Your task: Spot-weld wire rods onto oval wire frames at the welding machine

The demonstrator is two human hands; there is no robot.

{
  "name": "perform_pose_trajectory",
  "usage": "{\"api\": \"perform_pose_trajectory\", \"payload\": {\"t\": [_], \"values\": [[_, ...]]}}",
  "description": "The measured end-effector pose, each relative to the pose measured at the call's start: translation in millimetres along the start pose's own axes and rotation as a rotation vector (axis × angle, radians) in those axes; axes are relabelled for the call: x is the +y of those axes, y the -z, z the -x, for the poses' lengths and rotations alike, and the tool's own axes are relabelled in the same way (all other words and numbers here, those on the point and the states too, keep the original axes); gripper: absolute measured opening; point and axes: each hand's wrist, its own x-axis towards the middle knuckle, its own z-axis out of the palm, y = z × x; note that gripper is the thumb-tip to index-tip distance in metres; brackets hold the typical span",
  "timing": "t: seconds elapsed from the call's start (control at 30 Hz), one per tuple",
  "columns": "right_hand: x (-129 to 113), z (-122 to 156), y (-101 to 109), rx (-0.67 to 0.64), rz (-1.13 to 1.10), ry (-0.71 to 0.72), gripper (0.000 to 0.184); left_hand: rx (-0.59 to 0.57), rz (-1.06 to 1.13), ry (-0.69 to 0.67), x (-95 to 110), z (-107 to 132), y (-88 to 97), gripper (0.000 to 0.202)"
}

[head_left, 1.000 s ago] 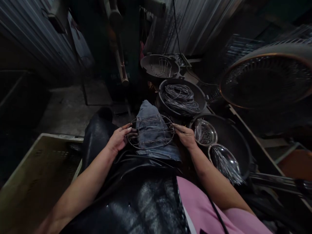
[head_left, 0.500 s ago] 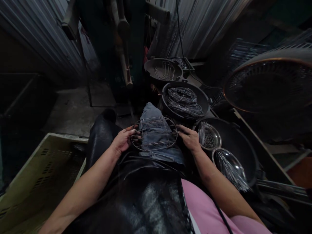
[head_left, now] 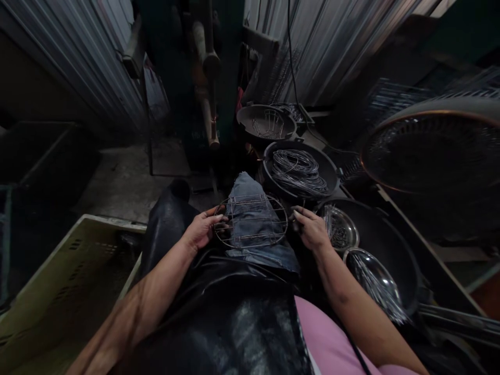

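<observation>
An oval wire rack point(head_left: 255, 220) with crossing bars lies level over the blue denim cloth point(head_left: 250, 208) on my lap. My left hand point(head_left: 202, 229) grips its left edge between thumb and fingers. Just off its right edge, my right hand point(head_left: 308, 226) is closed in a pinch, apart from the rack. A thin dark line shows above those fingers, too small to make out what they hold. Beside the right hand sits a metal bowl point(head_left: 354, 229) of small wire pieces, and a second bowl point(head_left: 375, 255) with straight wire rods.
Both bowls stand in a large dark pan point(head_left: 408, 260). Beyond are a pan point(head_left: 336, 182) with coiled wire loops point(head_left: 299, 169) and another pan point(head_left: 244, 122) with bent wire frames. A machine with copper-coloured rods point(head_left: 213, 130) stands ahead. A yellow crate point(head_left: 50, 276) is at left, a round fan point(head_left: 429, 146) at right.
My right hand has let go of the rack's right edge and moved slightly away to the right. My left hand keeps its hold. The whole view has shifted a little.
</observation>
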Motion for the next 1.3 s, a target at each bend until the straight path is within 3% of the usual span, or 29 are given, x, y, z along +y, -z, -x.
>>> {"api": "perform_pose_trajectory", "payload": {"t": [0.17,0.57,1.3], "values": [[-5,6,-15,-0.057,-0.035,-0.109,0.039,-0.012,0.007,-0.013,1,1,1.6,0.04],[-13,12,-17,-0.117,-0.101,-0.081,0.035,-0.025,0.0,-0.044,3,9,0.4,0.048],[-10,12,-19,-0.077,-0.131,-0.098,0.035,-0.034,-0.002,-0.061,2,12,-1.4,0.048]]}}
